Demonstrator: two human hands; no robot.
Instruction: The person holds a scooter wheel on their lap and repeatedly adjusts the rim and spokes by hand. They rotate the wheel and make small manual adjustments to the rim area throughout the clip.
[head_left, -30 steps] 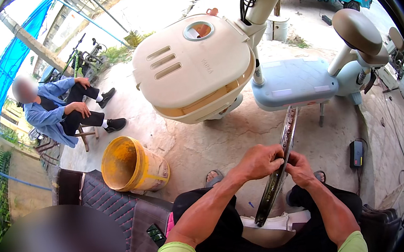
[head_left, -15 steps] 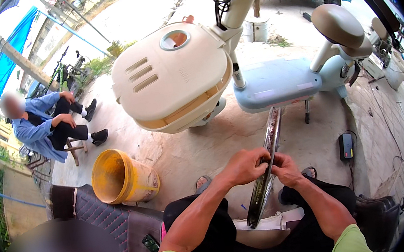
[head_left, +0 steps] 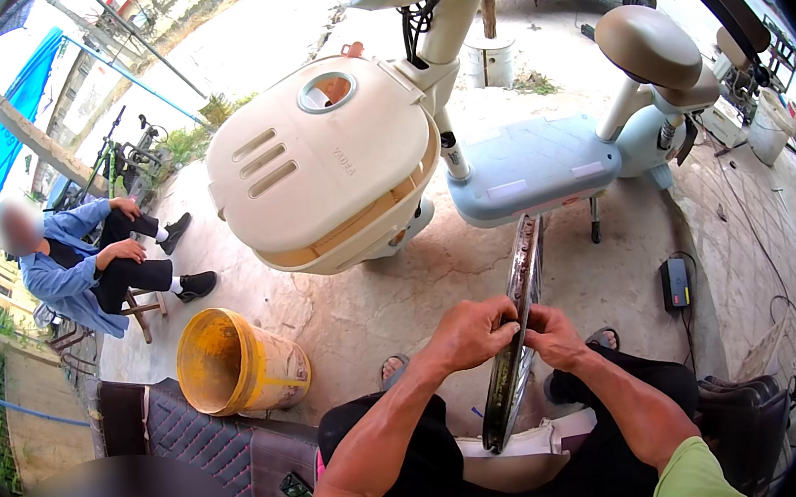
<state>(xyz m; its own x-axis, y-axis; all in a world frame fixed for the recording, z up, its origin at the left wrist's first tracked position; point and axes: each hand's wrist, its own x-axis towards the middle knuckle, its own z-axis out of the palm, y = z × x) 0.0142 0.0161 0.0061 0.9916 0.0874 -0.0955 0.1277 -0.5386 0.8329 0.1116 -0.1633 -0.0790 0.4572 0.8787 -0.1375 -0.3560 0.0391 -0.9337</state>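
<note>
A narrow metal wheel rim (head_left: 503,392) with spokes stands nearly edge-on between my knees, its far end reaching toward the scooter. My left hand (head_left: 468,332) is closed at the rim's left edge, thumb and fingers pinched together. From the other side my right hand (head_left: 556,336) has its bent fingers pressed on the rim beside the spokes. Both hands meet at about the same height on it. Whether a small part sits between the fingertips is hidden. Under the rim's near end lies a pale cloth or pad (head_left: 536,438) across my lap.
A light blue scooter (head_left: 532,167) with a cream front basket (head_left: 327,158) stands just ahead. At left are a yellow bucket (head_left: 243,359), a quilted seat pad (head_left: 201,441) and a seated person (head_left: 81,253). A black charger-like box (head_left: 676,284) with a cable lies at right.
The view has shifted a little, so the scooter and basket sit farther left. Both hands stay at the rim, with small finger movements only.
</note>
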